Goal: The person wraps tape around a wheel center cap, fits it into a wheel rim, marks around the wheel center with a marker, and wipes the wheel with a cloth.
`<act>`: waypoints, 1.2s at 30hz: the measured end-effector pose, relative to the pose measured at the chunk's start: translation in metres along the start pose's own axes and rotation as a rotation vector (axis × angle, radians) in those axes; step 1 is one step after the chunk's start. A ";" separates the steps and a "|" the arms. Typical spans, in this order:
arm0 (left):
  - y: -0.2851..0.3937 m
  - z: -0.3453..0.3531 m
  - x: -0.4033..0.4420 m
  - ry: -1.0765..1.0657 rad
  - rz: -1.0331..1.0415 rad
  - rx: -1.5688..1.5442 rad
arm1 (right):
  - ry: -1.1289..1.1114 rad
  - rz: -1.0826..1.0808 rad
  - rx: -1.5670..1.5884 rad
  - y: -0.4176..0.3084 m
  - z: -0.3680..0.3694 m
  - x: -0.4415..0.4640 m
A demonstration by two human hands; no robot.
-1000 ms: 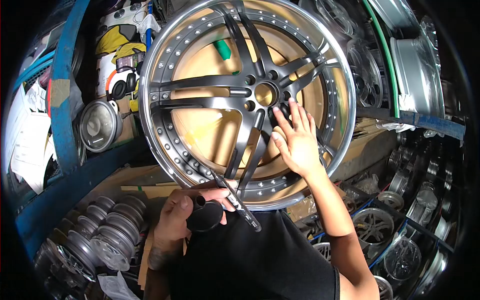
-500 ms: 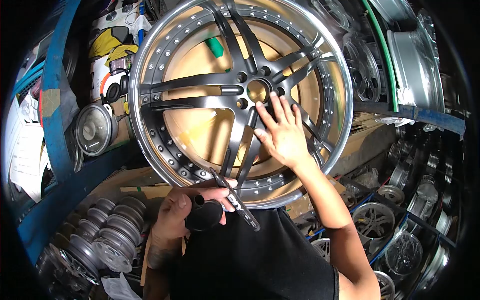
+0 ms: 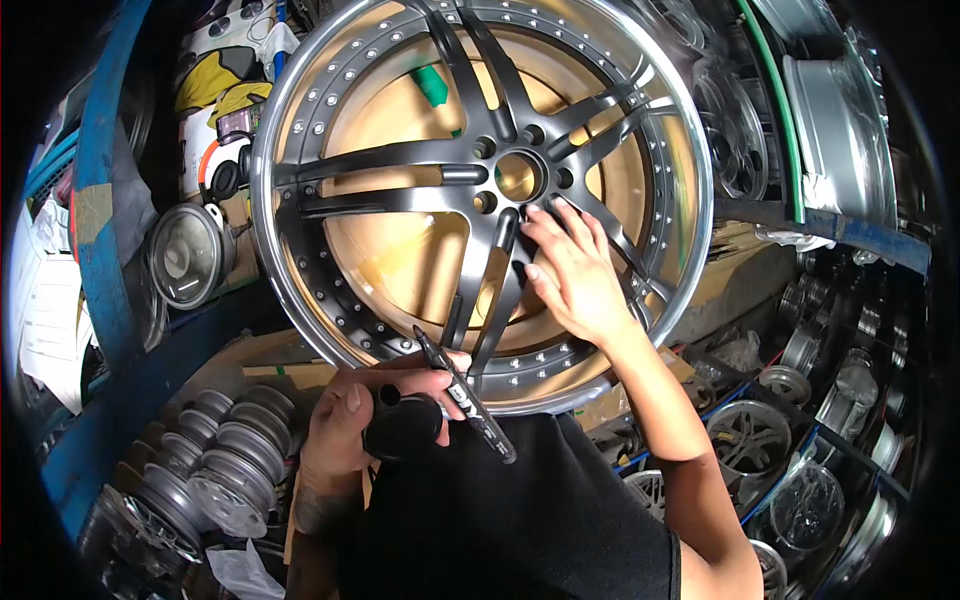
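Note:
A large wheel rim [image 3: 345,168] with dark double spokes, a polished lip and a bolt-studded ring fills the upper middle of the view. My left hand [image 3: 338,425], at the rim's lower edge, is closed round a black marker pen [image 3: 470,405], its tip pointing up and left. In the same hand sits a round black disc-like piece [image 3: 405,432], with a small black tube [image 3: 390,396] that looks like a pen cap. My right hand [image 3: 580,280] rests on a spoke just below the centre bore, fingers slightly bent and apart, holding nothing.
Stacked silver rims [image 3: 235,465] lie at the lower left, and more rims [image 3: 748,438] fill racks on the right. A blue shelf post [image 3: 100,200] stands at left, near a round lamp-like item [image 3: 188,257] and yellow-black gloves [image 3: 215,78].
My right hand has slid slightly down and right from the centre bore, and its fingers have bent. The left hand still grips the marker pen, nearly unmoved.

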State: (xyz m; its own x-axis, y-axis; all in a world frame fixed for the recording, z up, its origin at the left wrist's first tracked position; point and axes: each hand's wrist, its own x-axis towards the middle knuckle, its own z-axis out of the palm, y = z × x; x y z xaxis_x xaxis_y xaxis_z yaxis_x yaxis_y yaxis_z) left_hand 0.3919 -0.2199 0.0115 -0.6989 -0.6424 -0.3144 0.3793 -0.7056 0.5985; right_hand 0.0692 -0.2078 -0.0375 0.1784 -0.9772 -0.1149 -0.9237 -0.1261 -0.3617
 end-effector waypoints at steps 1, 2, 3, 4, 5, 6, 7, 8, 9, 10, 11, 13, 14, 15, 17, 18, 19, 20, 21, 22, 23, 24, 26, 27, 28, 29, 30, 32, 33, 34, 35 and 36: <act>0.000 0.000 -0.001 -0.010 -0.003 0.001 | -0.020 0.003 -0.075 -0.003 0.006 0.002; -0.001 -0.001 -0.002 -0.019 -0.005 0.003 | -0.030 0.024 -0.104 -0.006 0.012 0.003; -0.001 -0.001 -0.004 -0.028 -0.005 0.005 | -0.045 0.021 -0.107 -0.010 0.017 0.002; -0.002 0.000 -0.006 -0.023 0.001 0.007 | -0.069 -0.013 -0.080 -0.013 0.019 -0.001; -0.002 0.002 -0.007 -0.018 0.009 0.010 | -0.092 -0.049 -0.054 -0.015 0.020 -0.003; -0.002 0.003 -0.009 -0.013 0.017 0.014 | -0.104 -0.042 -0.056 -0.016 0.020 -0.004; -0.002 0.003 -0.011 -0.018 0.030 0.016 | -0.068 -0.009 -0.082 -0.017 0.019 -0.003; -0.002 0.003 -0.012 -0.024 0.044 0.019 | -0.030 0.023 -0.108 -0.017 0.018 -0.001; -0.003 0.004 -0.013 -0.031 0.057 0.023 | 0.009 0.058 -0.134 -0.017 0.017 0.001; -0.005 0.004 -0.015 -0.036 0.057 0.001 | -0.006 0.064 -0.169 -0.016 0.021 0.001; -0.008 0.005 -0.018 -0.044 0.057 -0.020 | -0.002 0.042 -0.169 -0.018 0.025 0.000; -0.007 0.006 -0.019 -0.063 0.057 -0.029 | -0.061 -0.036 -0.141 -0.024 0.023 -0.006; -0.005 0.007 -0.021 -0.068 0.056 -0.020 | -0.072 -0.027 -0.145 -0.029 0.019 -0.007; -0.005 0.008 -0.024 -0.071 0.053 -0.012 | -0.072 -0.025 -0.153 -0.031 0.014 -0.008; -0.009 0.008 -0.028 -0.067 0.090 -0.047 | -0.067 -0.019 -0.168 -0.030 0.006 -0.011; -0.011 0.008 -0.029 -0.070 0.104 -0.060 | -0.075 -0.010 -0.173 -0.026 0.008 -0.012; -0.012 0.007 -0.029 -0.085 0.105 -0.044 | -0.057 0.002 -0.189 -0.024 0.011 -0.012; -0.012 0.005 -0.029 -0.101 0.108 -0.028 | -0.037 0.012 -0.206 -0.023 0.013 -0.011; -0.013 0.005 -0.029 -0.115 0.112 -0.011 | -0.019 0.021 -0.222 -0.021 0.017 -0.010; -0.014 0.006 -0.029 -0.112 0.103 -0.017 | -0.009 0.015 -0.226 -0.017 0.023 -0.008; -0.014 0.008 -0.030 -0.109 0.094 -0.021 | -0.031 0.000 -0.207 -0.017 0.026 -0.008; -0.014 0.009 -0.030 -0.105 0.085 -0.023 | -0.102 -0.023 -0.175 -0.022 0.022 -0.008; -0.014 0.011 -0.033 -0.102 0.084 -0.024 | -0.166 -0.036 -0.130 -0.028 0.015 -0.012; -0.014 0.012 -0.035 -0.099 0.085 -0.028 | -0.114 -0.023 -0.155 -0.027 0.016 -0.011; -0.015 0.012 -0.036 -0.108 0.081 -0.046 | -0.063 -0.007 -0.182 -0.024 0.017 -0.011; -0.016 0.010 -0.036 -0.119 0.076 -0.065 | -0.012 0.011 -0.209 -0.020 0.019 -0.010; -0.017 0.010 -0.035 -0.131 0.069 -0.082 | -0.003 0.033 -0.215 -0.018 0.023 -0.010; -0.018 0.011 -0.033 -0.163 0.068 -0.076 | -0.018 0.002 -0.176 -0.021 0.033 -0.013; -0.018 0.012 -0.031 -0.181 0.069 -0.071 | -0.068 -0.022 -0.147 -0.025 0.032 -0.014; -0.017 0.013 -0.031 -0.189 0.069 -0.064 | -0.091 -0.034 -0.129 -0.029 0.031 -0.017; -0.017 0.014 -0.031 -0.195 0.071 -0.060 | -0.109 -0.016 -0.114 -0.031 0.026 -0.019; -0.017 0.014 -0.032 -0.199 0.072 -0.057 | -0.095 0.013 -0.128 -0.031 0.022 -0.017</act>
State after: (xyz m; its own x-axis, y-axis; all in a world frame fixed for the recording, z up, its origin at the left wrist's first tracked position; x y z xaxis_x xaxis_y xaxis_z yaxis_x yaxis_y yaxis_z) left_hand 0.3994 -0.1832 0.0221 -0.7723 -0.6243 -0.1175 0.4624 -0.6792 0.5699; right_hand 0.1024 -0.1836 -0.0450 0.1922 -0.9590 -0.2081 -0.9606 -0.1405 -0.2397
